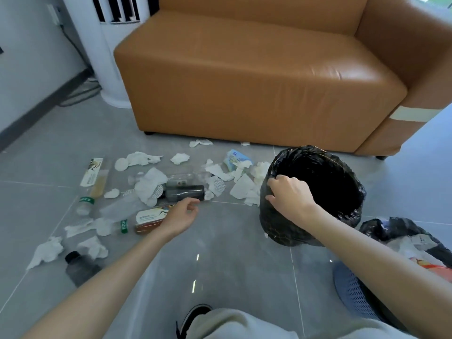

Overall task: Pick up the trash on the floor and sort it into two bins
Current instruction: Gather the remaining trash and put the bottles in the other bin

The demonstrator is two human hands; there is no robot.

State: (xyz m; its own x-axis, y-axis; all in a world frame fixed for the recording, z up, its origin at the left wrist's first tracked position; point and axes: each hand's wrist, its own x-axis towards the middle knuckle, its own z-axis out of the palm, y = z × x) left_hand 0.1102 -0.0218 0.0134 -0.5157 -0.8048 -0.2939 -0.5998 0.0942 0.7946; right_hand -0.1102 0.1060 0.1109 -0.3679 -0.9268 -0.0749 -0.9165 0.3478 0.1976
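- The left hand (181,215) hovers slack and empty just over the bottle (149,216) lying on the floor among tissues (151,184); wrap its middle and lift clear of the paper
- The right hand (289,195) grips the bin (342,167) rim; hold it steady
- The second bin (352,289) is cut off lower right; the first one's inside is black, contents unseen

Print shows on the labels of the near bottle (149,215) and the far bottle (94,176) and on the blue packet (236,157), all too blurred to read.
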